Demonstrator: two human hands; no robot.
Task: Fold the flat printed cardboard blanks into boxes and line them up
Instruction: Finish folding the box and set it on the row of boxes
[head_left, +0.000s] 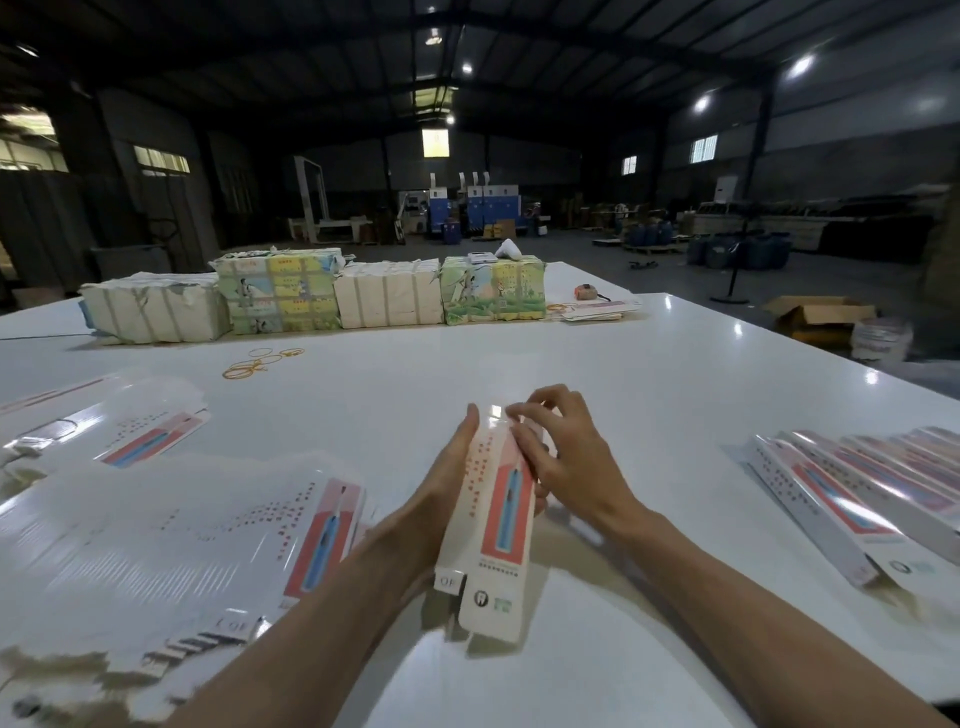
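Note:
A long narrow white box (493, 525) with a red and blue print is held over the middle of the white table (623, 364). My left hand (441, 488) cups its left side. My right hand (561, 457) grips the right side, fingers curled over the far end flap. The near end flaps hang loose. A big pile of flat glossy blanks (171, 540) lies at the left, with another flat blank (130, 431) behind it. A row of folded boxes (857, 488) lies side by side at the right.
Strapped bundles of paper stock (311, 296) line the far side of the table. Loose rubber bands (260, 361) lie in front of them. A tape measure (586, 292) and a few flat blanks (592, 310) rest at the far right. An open carton (821, 317) stands on the floor.

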